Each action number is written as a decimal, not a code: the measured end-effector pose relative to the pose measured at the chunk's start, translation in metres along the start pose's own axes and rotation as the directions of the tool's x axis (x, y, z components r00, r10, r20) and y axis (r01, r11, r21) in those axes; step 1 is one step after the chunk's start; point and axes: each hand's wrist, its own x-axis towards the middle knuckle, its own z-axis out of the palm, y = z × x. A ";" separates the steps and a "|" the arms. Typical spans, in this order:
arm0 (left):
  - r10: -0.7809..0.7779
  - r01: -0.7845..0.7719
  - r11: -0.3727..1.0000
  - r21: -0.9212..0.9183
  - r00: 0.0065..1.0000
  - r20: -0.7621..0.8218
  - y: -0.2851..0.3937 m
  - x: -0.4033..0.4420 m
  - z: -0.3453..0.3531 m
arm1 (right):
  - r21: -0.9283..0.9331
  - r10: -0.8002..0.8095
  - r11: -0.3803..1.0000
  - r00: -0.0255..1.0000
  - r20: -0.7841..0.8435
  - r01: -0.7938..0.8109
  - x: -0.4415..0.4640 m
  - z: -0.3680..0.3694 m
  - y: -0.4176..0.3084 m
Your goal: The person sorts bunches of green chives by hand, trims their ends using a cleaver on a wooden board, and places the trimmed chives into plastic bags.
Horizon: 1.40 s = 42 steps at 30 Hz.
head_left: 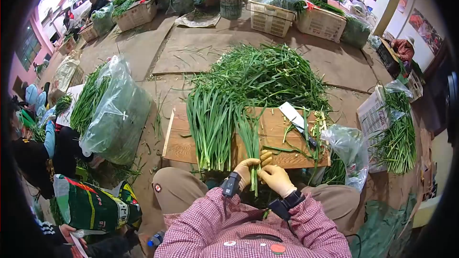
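Note:
My left hand, in a yellowish glove, is closed around the stems of a small bunch of green stalks at the front edge of the wooden board. Close beside it on the right, my gloved right hand has its fingers at the same stems, pinched together. A larger bundle of green stalks lies on the board to the left, stems toward me. Behind the board rises a big heap of loose greens. A cleaver rests on the right part of the board among scraps.
A plastic bag of greens stands at the left, a crate with greens at the right. A clear bag hangs by the board's right end. Co-workers sit at the back and left; a bottle is at lower left.

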 end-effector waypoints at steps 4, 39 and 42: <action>-0.044 0.044 0.999 0.013 0.999 0.020 0.003 -0.001 -0.011 | 0.187 0.138 0.967 0.972 0.192 -0.174 -0.005 -0.005 0.004; -0.124 0.147 0.977 0.152 0.980 -0.154 -0.008 0.002 -0.012 | 0.397 0.033 0.909 0.972 0.234 -0.127 -0.028 0.015 0.025; 0.037 0.022 0.960 0.280 0.978 -0.203 -0.013 -0.007 0.014 | 0.392 -0.011 0.919 0.994 0.113 -0.034 -0.043 0.014 0.013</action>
